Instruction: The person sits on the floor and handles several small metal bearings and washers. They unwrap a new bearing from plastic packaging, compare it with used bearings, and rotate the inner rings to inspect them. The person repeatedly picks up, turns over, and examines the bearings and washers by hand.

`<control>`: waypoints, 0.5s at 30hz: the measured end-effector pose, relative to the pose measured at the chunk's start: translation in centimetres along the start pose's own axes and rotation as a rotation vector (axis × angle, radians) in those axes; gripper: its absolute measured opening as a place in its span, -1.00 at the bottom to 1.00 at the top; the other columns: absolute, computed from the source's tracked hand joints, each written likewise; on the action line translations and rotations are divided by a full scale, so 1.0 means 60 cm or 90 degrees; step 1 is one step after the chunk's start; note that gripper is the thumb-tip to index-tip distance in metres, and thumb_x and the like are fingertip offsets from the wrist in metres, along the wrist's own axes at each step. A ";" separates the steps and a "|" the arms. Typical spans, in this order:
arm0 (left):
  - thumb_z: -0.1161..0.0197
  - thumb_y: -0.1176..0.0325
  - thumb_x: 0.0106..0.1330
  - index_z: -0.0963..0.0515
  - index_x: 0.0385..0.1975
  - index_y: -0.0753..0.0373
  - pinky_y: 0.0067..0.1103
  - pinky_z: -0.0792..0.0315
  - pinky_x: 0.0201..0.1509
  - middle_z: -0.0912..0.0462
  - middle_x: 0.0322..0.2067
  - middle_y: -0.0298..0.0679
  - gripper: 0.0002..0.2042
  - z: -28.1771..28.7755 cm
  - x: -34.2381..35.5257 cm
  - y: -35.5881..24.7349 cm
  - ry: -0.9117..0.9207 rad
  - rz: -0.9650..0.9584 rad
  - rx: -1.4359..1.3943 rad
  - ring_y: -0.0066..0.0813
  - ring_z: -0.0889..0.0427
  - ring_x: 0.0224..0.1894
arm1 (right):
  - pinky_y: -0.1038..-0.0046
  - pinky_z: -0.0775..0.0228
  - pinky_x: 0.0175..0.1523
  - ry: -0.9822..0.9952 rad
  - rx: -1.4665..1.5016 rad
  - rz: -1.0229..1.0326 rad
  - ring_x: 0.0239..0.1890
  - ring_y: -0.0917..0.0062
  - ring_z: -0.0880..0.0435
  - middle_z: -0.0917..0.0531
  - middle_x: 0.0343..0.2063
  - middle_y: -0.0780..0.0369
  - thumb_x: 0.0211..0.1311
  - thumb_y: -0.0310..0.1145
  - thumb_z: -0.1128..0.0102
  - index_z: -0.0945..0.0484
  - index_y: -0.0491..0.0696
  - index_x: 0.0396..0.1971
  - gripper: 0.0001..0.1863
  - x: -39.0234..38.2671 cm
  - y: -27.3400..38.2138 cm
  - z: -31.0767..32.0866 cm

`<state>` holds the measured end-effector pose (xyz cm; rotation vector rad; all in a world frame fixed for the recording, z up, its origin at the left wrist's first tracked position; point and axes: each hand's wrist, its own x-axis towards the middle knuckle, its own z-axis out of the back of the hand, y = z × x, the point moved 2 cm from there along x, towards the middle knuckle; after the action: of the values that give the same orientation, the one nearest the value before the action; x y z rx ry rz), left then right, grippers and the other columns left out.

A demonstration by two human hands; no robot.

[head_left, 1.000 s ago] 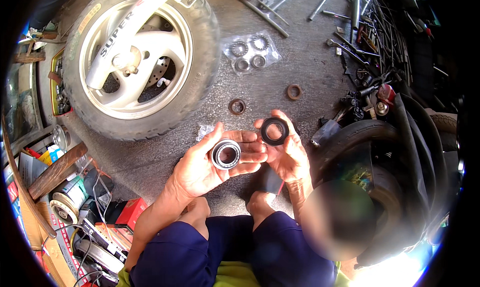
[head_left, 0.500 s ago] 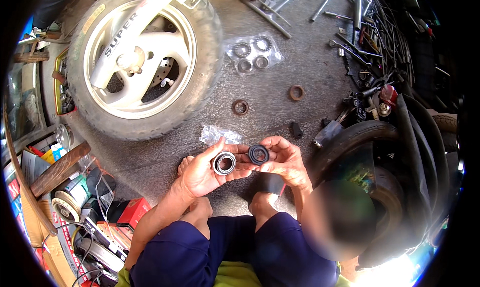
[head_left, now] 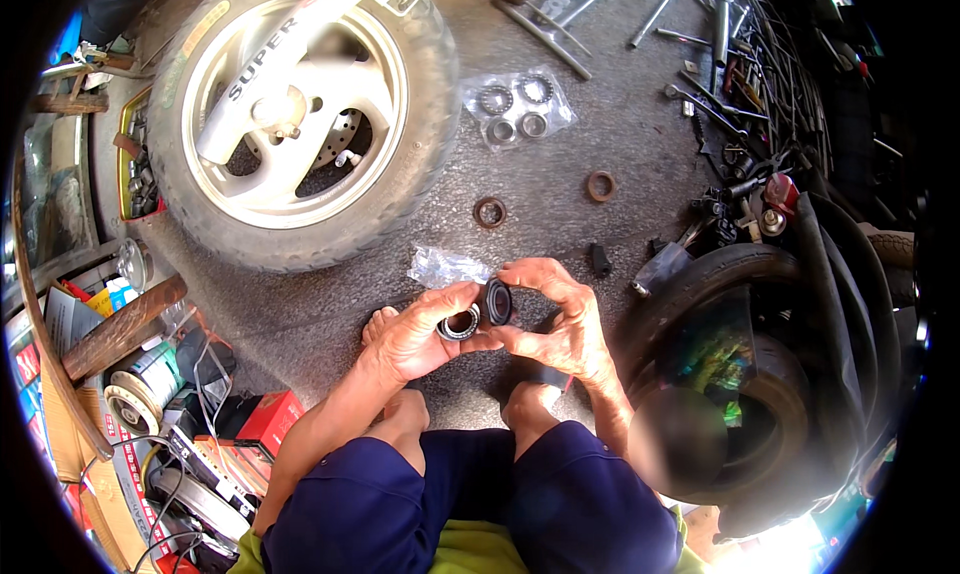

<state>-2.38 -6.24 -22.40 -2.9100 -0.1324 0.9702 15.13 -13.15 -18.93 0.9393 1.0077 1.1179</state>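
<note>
My left hand is closed round a black ring-shaped oil seal, its round opening turned up toward me. Between the thumb and fingers of my right hand is a second black oil seal, tilted on edge close beside the first; I cannot tell whether the two touch. Just beyond my hands lies a crumpled clear plastic bag. Farther off on the floor rest two brown ring seals, a nearer one and another to its right.
A motorcycle wheel fills the upper left. Several metal rings lie in a clear bag. Wrenches and other tools spread at the far right, above old tyres. A red box and clutter stand at left.
My right hand has turned its oil seal from nearly face-up to on edge and brought it closer to the left one. The left hand's seal has tipped slightly.
</note>
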 end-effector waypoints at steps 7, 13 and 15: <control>-0.21 0.26 0.29 -0.53 -0.05 0.18 -0.45 -0.55 -0.23 -0.64 -0.23 -0.22 -0.73 0.006 -0.019 -0.010 -0.023 -0.005 -0.018 -0.41 -0.63 -0.17 | 0.24 -0.19 0.29 0.061 0.263 -0.034 0.19 0.33 -0.43 -0.53 0.07 0.08 -0.26 -0.49 -0.53 -0.56 -0.09 -0.07 -0.41 0.017 0.015 -0.030; -0.24 0.26 0.26 -0.59 -0.23 0.19 -0.58 -0.51 -0.32 -0.65 -0.28 -0.32 -0.82 0.005 -0.029 -0.031 -0.183 -0.049 0.107 -0.50 -0.63 -0.21 | 0.27 -0.41 0.00 -0.076 -0.273 0.020 -0.08 0.16 -0.55 -0.58 -0.12 0.12 -0.14 -0.33 -0.44 -0.55 -0.16 -0.15 -0.52 0.079 -0.058 -0.011; -0.20 0.36 0.27 -0.52 -0.18 0.32 -0.54 -0.61 -0.40 -0.64 -0.29 -0.15 -0.80 0.003 -0.028 -0.033 -0.216 -0.088 0.079 -0.25 -0.67 -0.22 | 0.29 -0.42 0.00 -0.022 -0.423 0.035 -0.10 0.19 -0.54 -0.57 -0.17 0.11 -0.17 -0.36 -0.43 -0.53 -0.14 -0.09 -0.47 0.104 -0.082 -0.030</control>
<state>-3.93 -4.45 -21.36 -2.5629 -0.2760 1.3835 15.49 -7.80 -25.07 0.4451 0.5186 1.3568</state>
